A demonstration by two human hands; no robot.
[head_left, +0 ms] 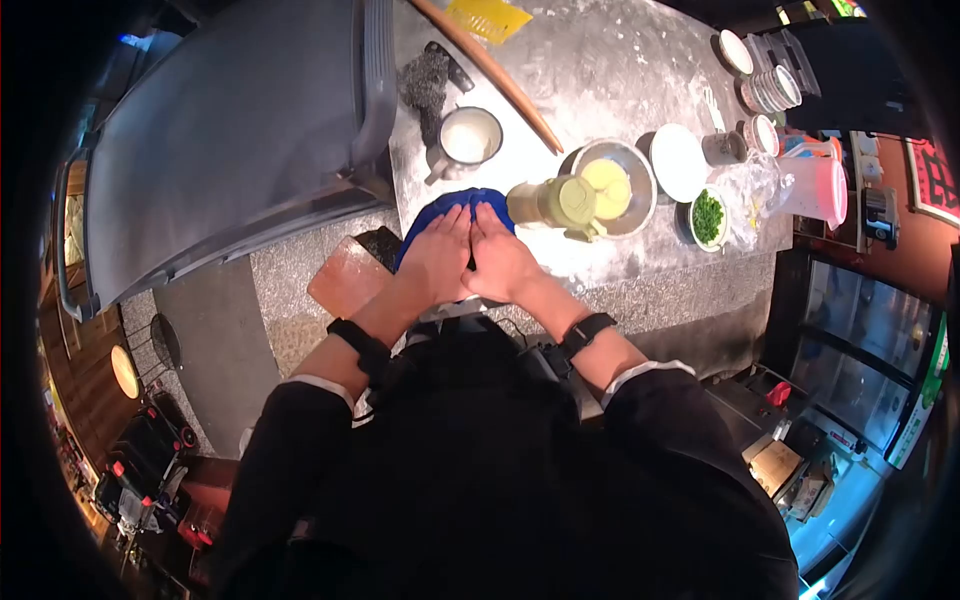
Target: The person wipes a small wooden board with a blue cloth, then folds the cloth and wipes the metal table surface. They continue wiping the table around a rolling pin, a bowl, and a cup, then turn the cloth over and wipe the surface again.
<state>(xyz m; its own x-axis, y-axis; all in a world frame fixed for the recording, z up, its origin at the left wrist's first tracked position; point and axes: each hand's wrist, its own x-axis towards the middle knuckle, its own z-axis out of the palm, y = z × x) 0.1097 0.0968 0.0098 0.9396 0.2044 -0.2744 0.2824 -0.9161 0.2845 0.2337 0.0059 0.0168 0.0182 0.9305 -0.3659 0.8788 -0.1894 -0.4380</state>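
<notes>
Hands (468, 255) on cloth (452, 205); bowl (612, 186) w/ batter.

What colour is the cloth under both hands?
The cloth is plain blue, lying on the floured counter; it shows best in the head view.

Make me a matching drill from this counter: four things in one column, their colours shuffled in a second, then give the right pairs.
Things:
1. cloth under both hands
2. chopped herbs in a small bowl
3. scraper at the far edge
4. rolling pin

Colours:
A. yellow
B. brown wood
C. blue
D. green

Pairs: 1-C, 2-D, 3-A, 4-B
</notes>
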